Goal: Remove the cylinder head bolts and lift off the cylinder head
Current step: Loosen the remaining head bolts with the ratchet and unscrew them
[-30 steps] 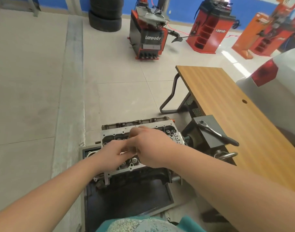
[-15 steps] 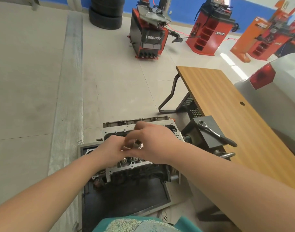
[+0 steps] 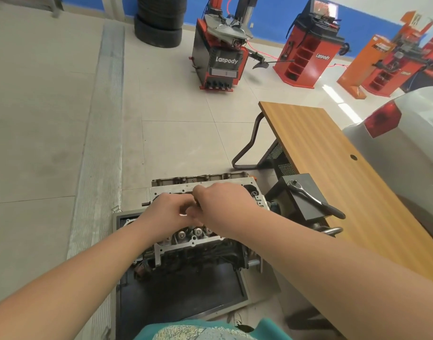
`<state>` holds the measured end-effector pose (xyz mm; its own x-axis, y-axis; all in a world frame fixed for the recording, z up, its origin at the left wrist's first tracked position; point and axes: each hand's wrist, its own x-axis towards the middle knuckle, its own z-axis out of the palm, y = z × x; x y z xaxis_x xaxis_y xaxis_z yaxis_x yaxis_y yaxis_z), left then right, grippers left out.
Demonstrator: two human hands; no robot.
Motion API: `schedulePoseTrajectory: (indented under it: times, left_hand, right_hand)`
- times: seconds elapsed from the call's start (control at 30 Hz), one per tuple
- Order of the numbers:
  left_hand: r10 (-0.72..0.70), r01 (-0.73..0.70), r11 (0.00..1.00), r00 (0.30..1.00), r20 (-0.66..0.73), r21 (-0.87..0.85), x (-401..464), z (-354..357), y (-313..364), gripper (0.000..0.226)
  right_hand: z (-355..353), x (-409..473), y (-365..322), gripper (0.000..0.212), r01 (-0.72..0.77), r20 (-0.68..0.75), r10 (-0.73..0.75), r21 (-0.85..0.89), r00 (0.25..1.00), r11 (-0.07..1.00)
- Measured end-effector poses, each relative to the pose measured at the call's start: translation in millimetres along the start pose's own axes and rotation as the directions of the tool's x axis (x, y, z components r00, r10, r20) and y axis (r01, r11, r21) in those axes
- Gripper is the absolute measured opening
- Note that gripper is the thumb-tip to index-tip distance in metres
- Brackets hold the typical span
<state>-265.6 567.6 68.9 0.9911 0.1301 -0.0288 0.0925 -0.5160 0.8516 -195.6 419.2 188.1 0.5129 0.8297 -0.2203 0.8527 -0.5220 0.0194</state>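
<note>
- Both hands — left hand (image 3: 165, 215), right hand (image 3: 218, 207) — met over the cylinder head (image 3: 205, 235), fingers curled; whether either held a bolt, I couldn't tell.
- Likely bolt removal; next, fetch the ratchet (image 3: 313, 201) at 3 o'clock.

Both forearms reached forward from the bottom of the view, bare to the elbow, converging toward the middle. Left forearm came in from the lower left corner, angled up and right. Right forearm entered from the lower right, angled up and left, crossing more of the view.

Left hand (image 3: 165, 214) lay back-up, knuckles toward the camera, fingers curled in toward the right hand. Right hand (image 3: 221, 204) sat just beside it and slightly farther out, back-up, wrist bent a little, fingers curled downward and inward. Fingertips of the two hands met or nearly met; what they pinched between them could not be made out.
</note>
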Motion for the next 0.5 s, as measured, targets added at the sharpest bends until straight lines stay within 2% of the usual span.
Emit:
schedulePoseTrajectory:
  times: [0.07,0.13,0.17,0.2,0.27,0.33,0.37,0.47,0.5]
  left_hand:
    - [-0.007,0.006,0.999,1.0,-0.026,-0.043,-0.5,1.3,-0.3,0.025]
    - [-0.013,0.017,0.996,0.999,0.041,-0.09,-2.2,-0.5,-3.4,0.023]
    - [0.006,-0.001,0.997,0.997,0.072,-0.073,-2.9,0.6,-8.1,0.024]
    - [0.017,-0.012,0.998,0.997,0.08,-0.065,-5.4,-0.5,-5.2,0.025]
    - [-0.024,0.026,0.999,0.999,0.044,-0.043,-6.6,-1.3,-4.2,0.006]
    - [-0.044,0.043,0.998,0.999,-0.017,-0.051,-3.2,-2.1,-2.2,0.026]
    - [-0.047,0.045,0.997,0.999,-0.023,-0.066,-1.2,-0.6,-3.8,0.028]
    - [-0.043,0.047,0.99,0.999,0.032,-0.136,0.0,1.9,-4.5,0.023]
    - [-0.058,0.065,0.99,0.996,0.06,-0.124,-0.4,2.0,-8.2,0.018]
  right_hand:
    - [0.3,0.5,1.6,0.013,0.058,0.016,-0.058,-0.002,0.998,0.998]
    - [-0.9,-1.9,7.5,0.027,0.163,0.031,-0.163,0.022,0.986,0.986]
    - [-1.4,-2.8,10.3,0.027,0.196,0.027,-0.198,0.06,0.98,0.979]
    - [-2.7,-3.6,10.4,0.023,0.203,-0.003,-0.204,0.123,0.979,0.971]
    - [-3.1,-3.2,7.7,0.019,0.128,-0.04,-0.123,0.194,0.992,0.973]
    - [-1.1,2.6,4.6,0.034,0.002,-0.032,0.001,0.113,0.999,0.994]
    - [0.4,4.3,4.2,0.034,-0.029,-0.018,0.03,0.058,0.999,0.998]
    - [-0.9,4.4,4.8,0.009,0.079,0.006,-0.079,0.052,0.997,0.996]
    - [-2.0,2.9,7.2,0.015,0.149,0.022,-0.151,0.067,0.988,0.987]
